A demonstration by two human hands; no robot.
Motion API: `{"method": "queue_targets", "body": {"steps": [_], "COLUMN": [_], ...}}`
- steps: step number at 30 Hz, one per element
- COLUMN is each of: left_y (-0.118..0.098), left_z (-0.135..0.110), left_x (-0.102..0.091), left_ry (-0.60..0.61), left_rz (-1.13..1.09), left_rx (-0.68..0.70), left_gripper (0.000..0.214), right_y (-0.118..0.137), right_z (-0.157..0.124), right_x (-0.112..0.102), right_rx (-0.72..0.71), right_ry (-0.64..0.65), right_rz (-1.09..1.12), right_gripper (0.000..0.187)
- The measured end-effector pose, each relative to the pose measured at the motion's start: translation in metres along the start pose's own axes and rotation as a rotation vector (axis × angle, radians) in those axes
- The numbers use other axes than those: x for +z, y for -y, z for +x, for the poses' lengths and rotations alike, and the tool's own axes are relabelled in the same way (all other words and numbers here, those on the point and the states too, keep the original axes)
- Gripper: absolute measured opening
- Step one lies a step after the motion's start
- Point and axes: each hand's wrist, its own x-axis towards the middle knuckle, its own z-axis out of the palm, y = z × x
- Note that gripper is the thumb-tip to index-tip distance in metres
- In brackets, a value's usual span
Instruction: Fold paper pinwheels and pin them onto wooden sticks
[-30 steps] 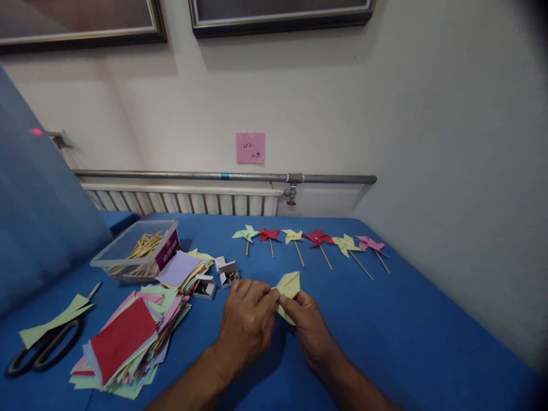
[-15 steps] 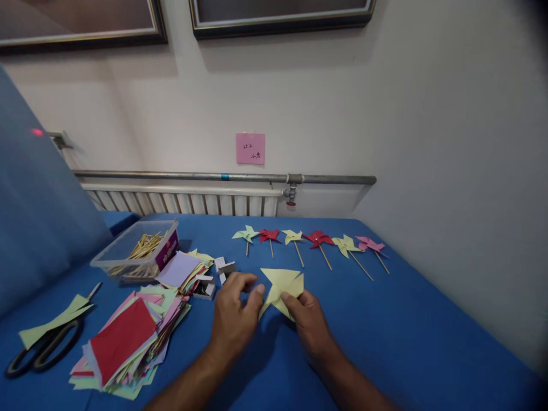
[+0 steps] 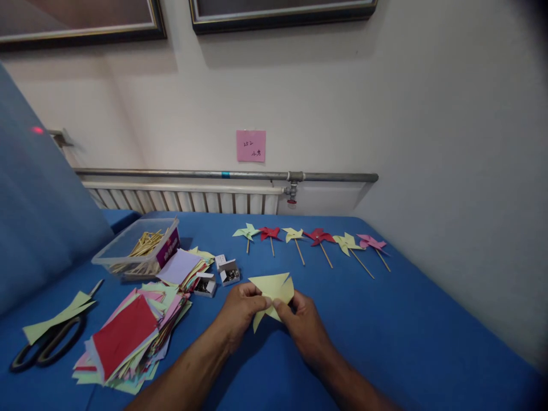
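A cream back wall (image 3: pixel 171 103) meets a side wall (image 3: pixel 449 142) at the right. Two dark-framed pictures (image 3: pixel 282 14) hang along the top edge, cut off by the view. A pink note (image 3: pixel 250 146) is stuck lower on the back wall. Under it runs a grey pipe (image 3: pixel 222 174) with a red-tipped valve (image 3: pixel 291 193), just above a white radiator (image 3: pixel 184 201). A blue counter (image 3: pixel 406 319) reaches both walls. A blue panel (image 3: pixel 38 217) leans at the left, with a red light spot (image 3: pixel 36 130) on it. The light is soft and even.

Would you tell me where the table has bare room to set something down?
Bare: the table right of the right hand, nearer than the pinwheels. Crowded: left of the left hand, with boxes, tub, paper stack and scissors. Both hands hold the yellow paper.
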Motion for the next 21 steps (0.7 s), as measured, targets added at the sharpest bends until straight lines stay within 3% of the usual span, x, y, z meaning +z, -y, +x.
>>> {"method": "queue_targets", "body": {"steps": [7, 17, 21], "left_y": [-0.002, 0.01, 0.003], "left_z": [0.0, 0.004, 0.006], "left_x": [0.003, 0.005, -0.003], "left_ry": [-0.014, -0.027, -0.024], "left_rz": [-0.012, -0.073, -0.137], "left_rx": [-0.015, -0.003, 0.027], "left_gripper": [0.026, 0.028, 0.031], "right_y": [-0.002, -0.002, -0.002], "right_z": [0.0, 0.004, 0.005], "right_x": [-0.002, -0.001, -0.003], "right_rx": [0.007, 0.089, 0.095], "right_ry": [0.018, 0.044, 0.071], "right_rz": [-0.047, 0.119, 0.134], "right_gripper": [0.038, 0.037, 0.034]}}
